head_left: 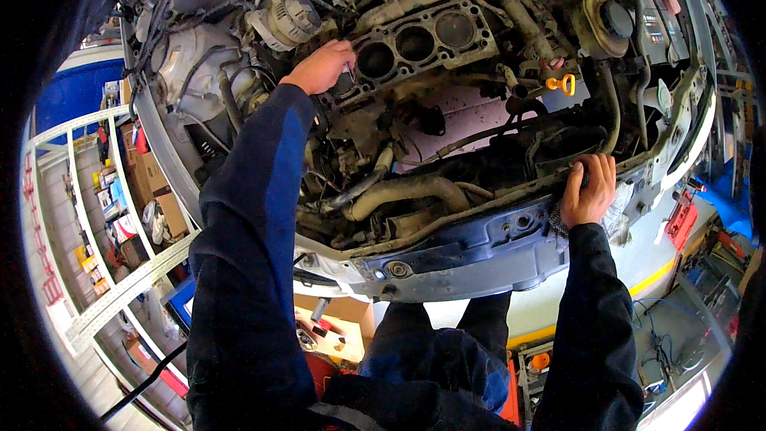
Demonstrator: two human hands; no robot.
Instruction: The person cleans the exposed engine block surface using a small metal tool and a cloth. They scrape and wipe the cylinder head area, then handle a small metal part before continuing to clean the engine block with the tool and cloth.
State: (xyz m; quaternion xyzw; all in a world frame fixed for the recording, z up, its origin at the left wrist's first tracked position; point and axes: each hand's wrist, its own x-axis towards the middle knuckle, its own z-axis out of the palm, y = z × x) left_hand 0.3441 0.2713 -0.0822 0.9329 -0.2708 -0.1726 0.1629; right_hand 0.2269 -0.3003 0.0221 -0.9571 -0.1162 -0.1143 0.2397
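Stacked well left of the engine block (435, 61): shelves (128, 291) of boxes, printed but too small to read. Bolted near the block's left end: an alternator (284, 20). Reaching in with the left hand (321, 70), fingers bunched narrow at the block's left end; cannot tell whether anything is pinched. Seated in the opened front of a car (447, 259): the block itself, bared on top, with three round bores in plain view. Curving in front of the block: a thick hose (408, 191). Poking up just right of the block: a yellow handle (554, 83). Leaning, front and right of the block, on the right hand (587, 191), fingers curled, beside a crumpled cloth (621, 211); cannot tell what is gripped. Standing right of the block: a dark-capped reservoir (594, 28), then a battery (664, 40), lettered in light print.
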